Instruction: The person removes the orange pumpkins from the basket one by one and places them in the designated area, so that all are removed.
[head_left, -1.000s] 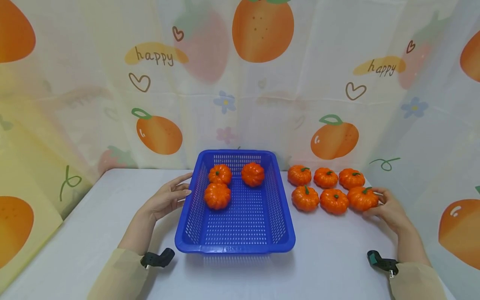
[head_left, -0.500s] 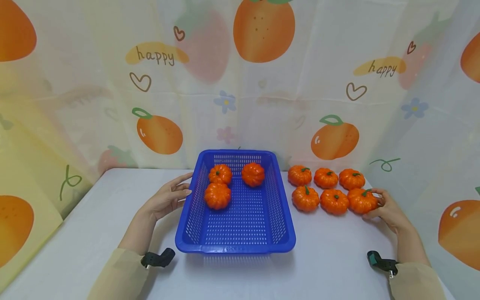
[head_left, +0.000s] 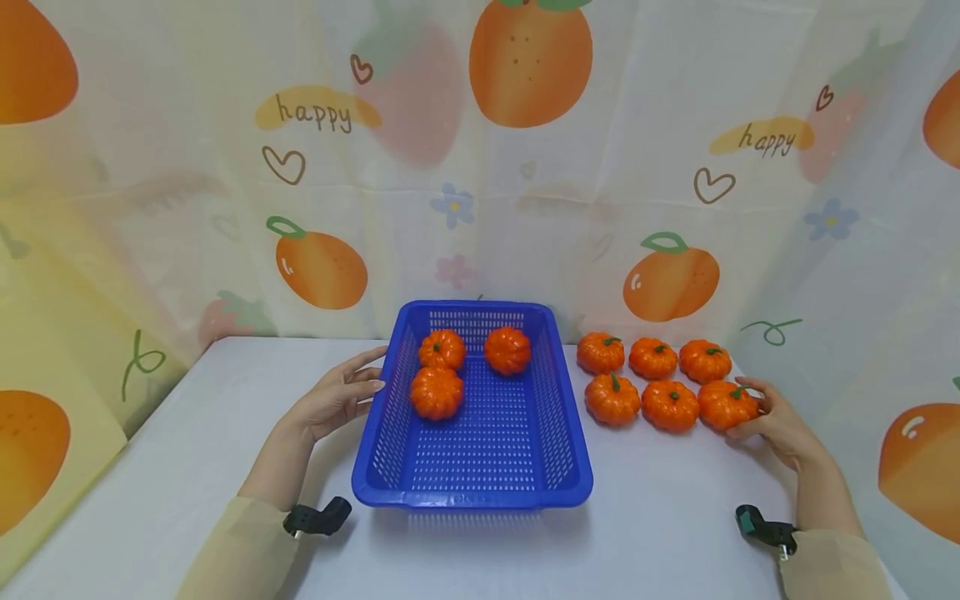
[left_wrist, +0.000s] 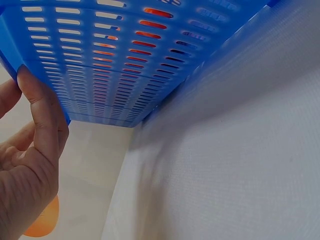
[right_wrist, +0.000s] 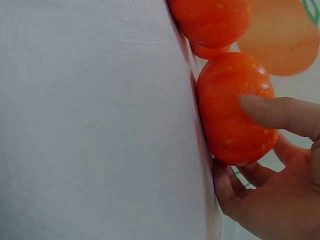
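In the head view my left hand (head_left: 341,398) touches the left rim of a blue perforated plastic basket (head_left: 472,498). Its fingers are relaxed, and the left wrist view shows fingertips (left_wrist: 25,77) at the rim's outer edge. Three small orange pumpkins lie inside, one of them at the middle left (head_left: 437,393). My right hand (head_left: 780,425) holds a pumpkin (head_left: 726,406) at the right end of the front row. In the right wrist view the thumb lies across this pumpkin (right_wrist: 227,120), other fingers curl round its far side, and it sits against the white tabletop.
Several more pumpkins stand in two rows right of the basket, including a front-row pumpkin (head_left: 670,407) close beside the held one and a back-row pumpkin (head_left: 705,361) behind it. A fruit-printed curtain (head_left: 525,208) hangs along the back of the white table (head_left: 660,517).
The view has shifted very slightly. My right hand keeps its grip on the end pumpkin, which has turned a little; my left hand and the basket stay in place.
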